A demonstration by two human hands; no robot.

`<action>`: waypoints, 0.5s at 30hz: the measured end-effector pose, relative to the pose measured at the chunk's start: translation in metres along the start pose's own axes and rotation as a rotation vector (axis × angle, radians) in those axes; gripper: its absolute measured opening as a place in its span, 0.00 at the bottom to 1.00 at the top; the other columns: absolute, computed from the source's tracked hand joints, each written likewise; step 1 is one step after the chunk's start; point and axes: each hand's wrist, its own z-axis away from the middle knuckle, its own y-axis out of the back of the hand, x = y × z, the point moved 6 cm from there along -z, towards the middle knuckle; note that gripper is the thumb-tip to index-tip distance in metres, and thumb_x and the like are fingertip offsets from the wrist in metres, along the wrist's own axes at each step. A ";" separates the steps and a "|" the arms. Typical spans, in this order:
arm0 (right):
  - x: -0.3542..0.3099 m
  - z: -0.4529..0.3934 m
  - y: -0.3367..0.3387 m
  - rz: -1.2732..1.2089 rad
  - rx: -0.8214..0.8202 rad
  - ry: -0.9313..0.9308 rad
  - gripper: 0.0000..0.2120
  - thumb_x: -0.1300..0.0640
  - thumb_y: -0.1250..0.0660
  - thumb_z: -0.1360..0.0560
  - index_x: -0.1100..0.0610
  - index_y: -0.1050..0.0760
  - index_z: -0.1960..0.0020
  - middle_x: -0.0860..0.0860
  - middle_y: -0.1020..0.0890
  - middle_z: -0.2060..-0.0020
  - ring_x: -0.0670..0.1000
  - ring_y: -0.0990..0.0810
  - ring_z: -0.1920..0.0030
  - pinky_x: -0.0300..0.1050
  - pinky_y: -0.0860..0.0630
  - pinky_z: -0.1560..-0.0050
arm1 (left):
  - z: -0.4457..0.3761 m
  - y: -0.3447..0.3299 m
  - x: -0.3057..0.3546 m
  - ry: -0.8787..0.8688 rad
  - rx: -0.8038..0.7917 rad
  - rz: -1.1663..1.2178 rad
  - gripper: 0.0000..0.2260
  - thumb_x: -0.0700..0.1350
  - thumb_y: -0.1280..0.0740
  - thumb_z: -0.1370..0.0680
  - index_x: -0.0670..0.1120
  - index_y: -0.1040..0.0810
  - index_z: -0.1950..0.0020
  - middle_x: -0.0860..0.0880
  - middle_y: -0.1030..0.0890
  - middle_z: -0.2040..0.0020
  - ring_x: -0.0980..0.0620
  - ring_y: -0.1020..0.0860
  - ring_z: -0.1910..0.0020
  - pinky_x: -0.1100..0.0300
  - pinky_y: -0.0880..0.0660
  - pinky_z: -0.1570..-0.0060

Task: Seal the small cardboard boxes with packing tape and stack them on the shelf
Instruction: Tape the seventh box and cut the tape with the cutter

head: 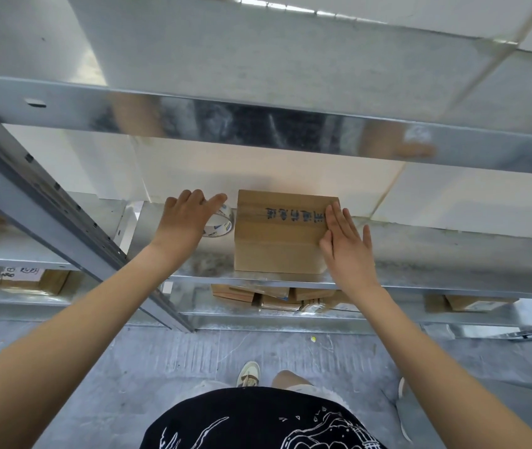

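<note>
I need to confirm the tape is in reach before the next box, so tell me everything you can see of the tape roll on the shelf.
The tape roll is a ring of clear packing tape on a pale core with small blue print. It lies on the metal shelf, just left of the cardboard box; whether they touch is unclear. The left hand covers its left part, fingers reaching over the rim, so the grip is partly hidden. No loose tape end is visible.

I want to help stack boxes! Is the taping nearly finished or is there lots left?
One cardboard box sits closed on the metal shelf; whether it is taped, I cannot tell. The right hand lies flat on it while the left hand reaches onto the tape roll. More boxes lie on the shelf below.
</note>
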 end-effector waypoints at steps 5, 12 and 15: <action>-0.004 -0.004 0.001 0.131 -0.046 -0.042 0.25 0.52 0.57 0.18 0.54 0.52 0.22 0.46 0.52 0.22 0.45 0.59 0.23 0.65 0.62 0.27 | 0.001 -0.008 0.005 0.085 -0.051 0.048 0.34 0.22 0.38 0.39 0.46 0.26 0.37 0.43 0.24 0.56 0.42 0.28 0.56 0.53 0.41 0.60; -0.114 0.000 -0.019 0.081 -0.154 0.229 0.34 0.36 0.62 0.21 0.55 0.59 0.22 0.50 0.58 0.23 0.47 0.63 0.24 0.65 0.67 0.29 | -0.008 0.004 0.017 0.035 -0.043 -0.016 0.28 0.26 0.35 0.37 0.47 0.25 0.40 0.46 0.24 0.54 0.42 0.29 0.53 0.54 0.41 0.56; -0.155 -0.003 -0.027 0.075 -0.130 0.314 0.36 0.36 0.51 0.21 0.56 0.54 0.22 0.51 0.55 0.22 0.48 0.59 0.23 0.66 0.64 0.29 | -0.007 0.000 0.014 0.002 0.024 -0.059 0.25 0.33 0.26 0.40 0.47 0.22 0.45 0.47 0.23 0.60 0.42 0.27 0.58 0.52 0.36 0.60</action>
